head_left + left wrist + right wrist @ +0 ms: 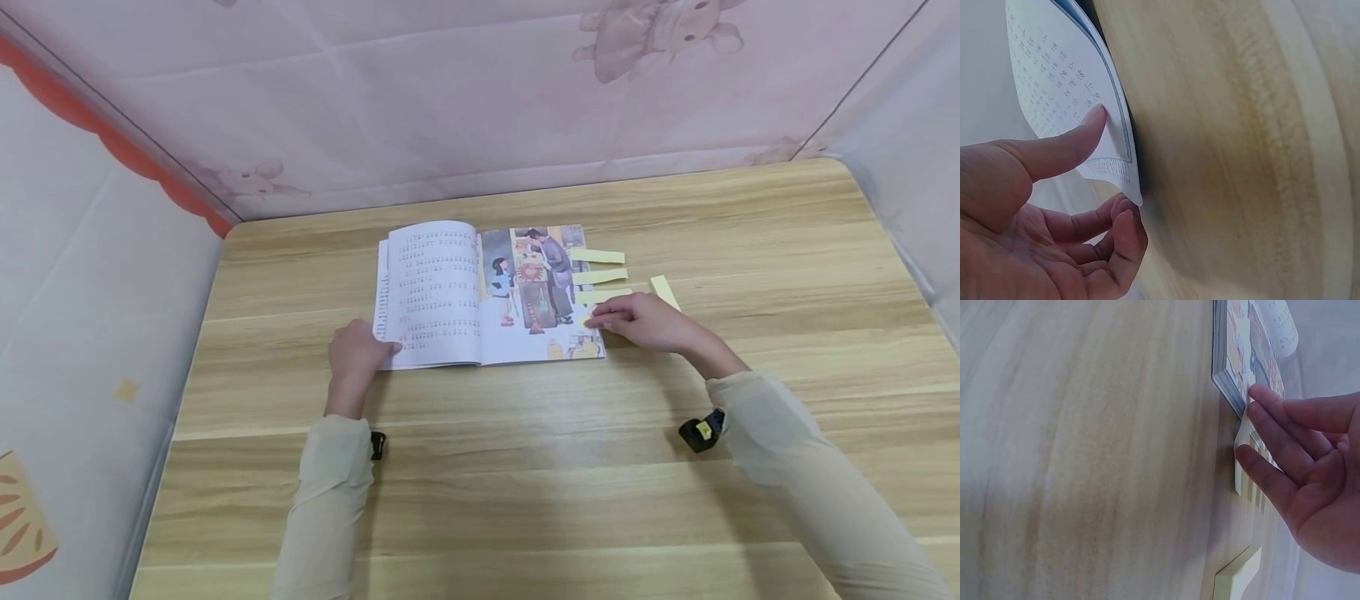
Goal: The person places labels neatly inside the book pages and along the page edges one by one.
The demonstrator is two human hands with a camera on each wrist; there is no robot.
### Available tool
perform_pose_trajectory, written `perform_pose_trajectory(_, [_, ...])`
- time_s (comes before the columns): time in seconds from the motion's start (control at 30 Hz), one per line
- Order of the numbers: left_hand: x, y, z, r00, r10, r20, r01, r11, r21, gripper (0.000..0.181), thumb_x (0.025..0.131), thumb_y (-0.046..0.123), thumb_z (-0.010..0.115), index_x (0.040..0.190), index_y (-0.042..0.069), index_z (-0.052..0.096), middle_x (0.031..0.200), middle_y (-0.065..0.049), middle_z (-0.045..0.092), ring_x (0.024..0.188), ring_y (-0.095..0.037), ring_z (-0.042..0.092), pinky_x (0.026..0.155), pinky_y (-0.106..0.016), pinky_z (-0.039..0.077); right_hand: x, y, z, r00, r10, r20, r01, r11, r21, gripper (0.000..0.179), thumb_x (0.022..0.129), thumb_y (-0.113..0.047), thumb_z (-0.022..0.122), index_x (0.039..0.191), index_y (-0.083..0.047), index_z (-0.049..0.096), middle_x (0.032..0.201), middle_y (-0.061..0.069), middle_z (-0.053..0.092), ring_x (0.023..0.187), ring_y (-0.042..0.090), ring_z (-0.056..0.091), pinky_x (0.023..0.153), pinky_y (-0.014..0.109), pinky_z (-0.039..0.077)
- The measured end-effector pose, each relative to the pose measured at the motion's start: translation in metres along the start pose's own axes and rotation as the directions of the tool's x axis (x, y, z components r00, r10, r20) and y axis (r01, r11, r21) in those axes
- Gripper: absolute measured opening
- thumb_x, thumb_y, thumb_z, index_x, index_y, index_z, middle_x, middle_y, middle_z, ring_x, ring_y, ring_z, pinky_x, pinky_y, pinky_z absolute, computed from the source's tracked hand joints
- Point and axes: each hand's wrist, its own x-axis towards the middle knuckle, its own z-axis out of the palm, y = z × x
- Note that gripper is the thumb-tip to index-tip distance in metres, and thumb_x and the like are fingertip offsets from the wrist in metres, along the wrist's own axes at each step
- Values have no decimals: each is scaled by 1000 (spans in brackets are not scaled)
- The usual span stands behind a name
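Observation:
An open book (pixel 438 292) lies on the table, text on its left page and a coloured picture on its right. My left hand (pixel 354 357) grips the lower left edge. In the left wrist view the thumb (pixel 1072 140) lies on the printed page, with the other fingers curled at the page's corner. My right hand (pixel 647 323) is at the right page's outer edge. Its fairly straight fingers press a pale yellow sticky strip (pixel 1241 447), which sticks out past the page. Farther up that edge, more yellow strips (pixel 598 256) stick out in a row.
A small pad of yellow sticky notes (pixel 663 292) lies on the wooden table (pixel 480 467), just beyond my right hand. Fabric-covered walls (pixel 450 108) stand behind the table and at its sides. A black wrist camera (pixel 702 430) sits at the right sleeve.

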Motion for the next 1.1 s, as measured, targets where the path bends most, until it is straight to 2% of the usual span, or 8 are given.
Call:
perform_pose_trajectory(0.3, [2,-5,-9,1000,5,-17,-6,998,-62,46,76,30,73,92,-11,58,79,-18,55,70,-26,47,58,-34,42,0,0,-1,1000,19,9,-19,1000,14,28,94,-2,46,117,9,56,109,14,64,108,30,56,87,44,45])
perform_pose_trajectory(0.43, [-4,-3,-19,999,32,-23,-34,997,-75,39,76,30,72,67,0,50,62,-8,46,62,-22,43,53,-31,37,0,-1,-2,1000,23,12,-23,1000,14,28,94,-2,46,117,9,56,109,14,64,109,30,55,89,46,44])
perform_pose_trajectory(0.53, [-9,1,-25,999,45,-15,-47,995,-89,41,77,31,72,59,7,43,54,-1,37,56,-18,38,49,-28,31,0,-1,-2,1000,24,13,-24,1000,14,28,94,-2,46,117,9,56,110,14,64,110,30,55,90,46,43])
perform_pose_trajectory(0.63, [-14,4,-30,998,54,-19,-55,993,-101,37,78,31,71,65,1,54,58,-5,46,60,-20,42,51,-28,33,-1,-2,-2,1000,22,14,-22,1000,14,28,94,-2,46,118,9,55,110,14,64,110,30,55,89,46,44])
perform_pose_trajectory(0.73, [-18,9,-35,998,62,-29,-65,990,-124,36,78,31,70,82,-4,61,75,-13,58,71,-25,49,59,-31,38,-1,-2,-2,1000,22,14,-22,1000,14,28,94,-1,46,118,10,55,109,14,64,109,30,55,89,46,44])
perform_pose_trajectory(0.83, [-22,15,-39,996,72,-45,-78,985,-155,40,79,29,70,95,-7,60,92,-19,61,82,-29,52,67,-36,42,-2,-3,-3,1000,23,15,-23,1000,18,29,94,-2,45,118,10,54,109,14,64,109,30,55,88,45,44])
perform_pose_trajectory(0.93, [-26,20,-42,994,85,-66,-95,979,-178,39,80,27,70,98,-6,60,96,-20,61,86,-31,52,72,-38,43,-2,-3,-3,999,27,19,-27,999,19,29,94,-2,46,119,9,54,110,14,64,109,30,55,88,46,44])
perform_pose_trajectory(1.1, [-34,26,-45,990,110,-89,-127,970,-208,31,79,22,70,95,-4,62,91,-17,62,82,-29,54,69,-35,42,-2,-1,-3,1000,24,20,-25,1000,17,29,94,-3,46,119,9,54,110,13,64,109,30,55,87,44,45])
